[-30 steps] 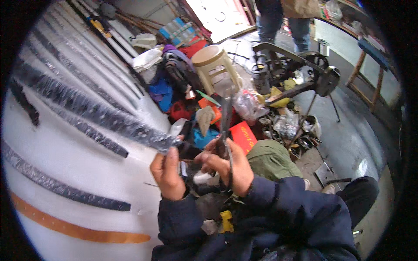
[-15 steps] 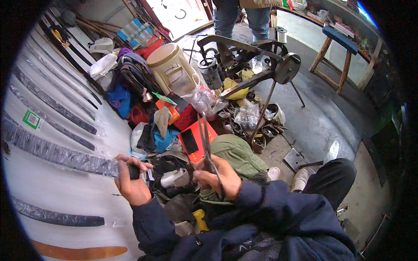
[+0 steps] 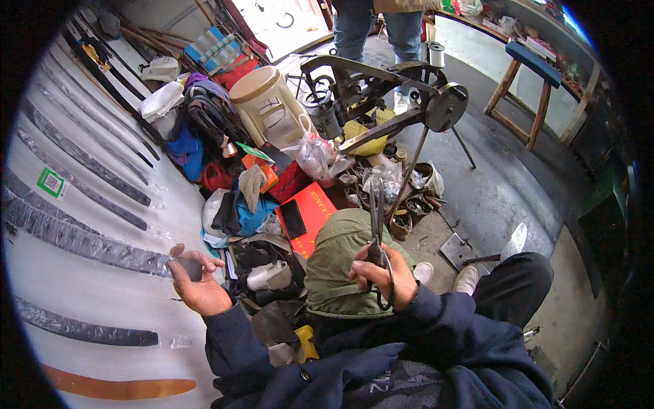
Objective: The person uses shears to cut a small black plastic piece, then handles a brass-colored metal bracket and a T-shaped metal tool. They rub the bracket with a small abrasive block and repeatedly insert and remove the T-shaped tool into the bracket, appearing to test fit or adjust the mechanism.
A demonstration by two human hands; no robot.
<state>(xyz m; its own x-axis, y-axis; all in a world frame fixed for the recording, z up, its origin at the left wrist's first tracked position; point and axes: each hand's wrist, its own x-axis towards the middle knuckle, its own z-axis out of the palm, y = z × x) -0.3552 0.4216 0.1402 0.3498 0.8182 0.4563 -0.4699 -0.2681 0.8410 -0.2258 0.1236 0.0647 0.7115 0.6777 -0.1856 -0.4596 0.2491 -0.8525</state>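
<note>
Left hand (image 3: 204,293), left of frame, pinches dark piece (image 3: 193,270), possibly tip of wrapped strap (image 3: 102,247); right hand (image 3: 400,278), lower centre, grips scissors (image 3: 377,228), blades pointing up.

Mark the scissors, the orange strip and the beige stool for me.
Scissors (image 3: 377,228): head view, on the blades.
Orange strip (image 3: 122,388): head view, middle of its length.
Beige stool (image 3: 255,83): head view, on the seat.
</note>
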